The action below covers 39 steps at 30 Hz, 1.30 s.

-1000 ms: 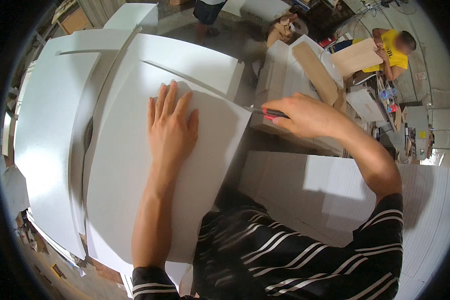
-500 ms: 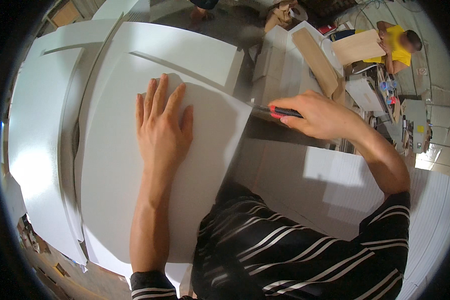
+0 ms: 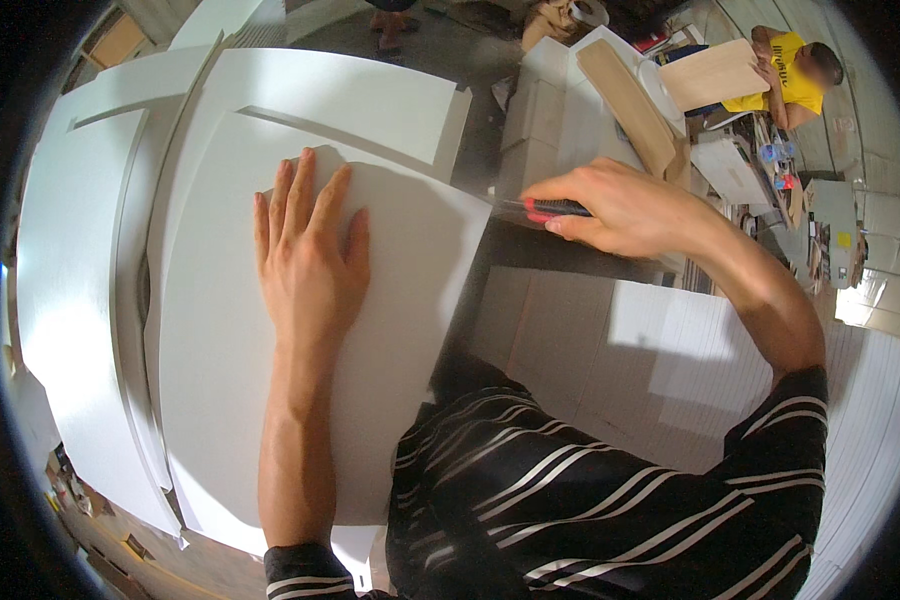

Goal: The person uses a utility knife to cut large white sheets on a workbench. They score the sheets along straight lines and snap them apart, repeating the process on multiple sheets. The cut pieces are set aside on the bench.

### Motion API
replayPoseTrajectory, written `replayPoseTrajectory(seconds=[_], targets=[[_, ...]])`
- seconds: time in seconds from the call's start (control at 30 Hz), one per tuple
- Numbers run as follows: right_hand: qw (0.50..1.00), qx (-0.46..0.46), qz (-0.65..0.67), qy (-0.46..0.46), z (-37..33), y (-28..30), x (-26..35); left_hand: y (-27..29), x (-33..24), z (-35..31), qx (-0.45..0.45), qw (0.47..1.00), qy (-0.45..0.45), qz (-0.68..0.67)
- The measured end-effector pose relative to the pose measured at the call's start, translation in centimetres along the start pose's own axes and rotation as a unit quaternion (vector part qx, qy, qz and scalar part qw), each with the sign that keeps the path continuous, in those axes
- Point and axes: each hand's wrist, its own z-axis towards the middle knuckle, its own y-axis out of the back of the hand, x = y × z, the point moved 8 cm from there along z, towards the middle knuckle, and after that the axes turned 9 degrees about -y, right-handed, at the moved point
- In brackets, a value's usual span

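My left hand (image 3: 312, 245) lies flat on a large white panel (image 3: 400, 300), fingers spread and pointing away from me. Closed around a red and black utility knife (image 3: 562, 209), my right hand (image 3: 620, 212) is beside the panel's far right corner. The knife points left toward that corner; its tip is blurred, and I cannot tell whether it touches the edge. Under the top panel, another white panel (image 3: 370, 90) shows along the far side.
More white panels (image 3: 80, 270) lie to the left across a narrow gap. White ribbed stacked sheets (image 3: 580, 360) are at the right. Farther off, a person in a yellow shirt (image 3: 785, 75) holds a wooden board (image 3: 710, 75); another person's legs (image 3: 390, 30) show at the top.
The view has shifted slightly, moving the panel and both hands a little left in the picture. My left hand stays flat on the panel; my right hand keeps the knife near the corner.
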Motion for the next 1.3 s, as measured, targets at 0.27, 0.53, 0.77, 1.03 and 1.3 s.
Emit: replayPoseTrajectory(seconds=[0.27,0.53,0.77,1.03,1.3], targets=[[0.998,0.039,-0.013,0.036,1.2,-2.8,-1.9,-0.2,0.1,0.2,0.008,1.000,-0.005,0.018],[0.995,0.067,0.004,-0.074,4.8,-16.9,-7.2,0.0,0.3,0.1,-0.005,1.000,-0.008,0.001],[0.862,-0.115,0.441,-0.222,5.2,-17.5,-11.8,-0.3,0.2,0.0,-0.013,1.000,-0.022,0.012],[0.636,-0.264,0.722,-0.066,0.8,-19.0,-4.3,-0.7,0.8,0.2,-0.043,0.998,-0.038,-0.021],[0.742,-0.391,0.545,-0.010,1.1,-12.8,-0.7,0.1,1.3,0.1,-0.029,0.994,-0.085,-0.063]])
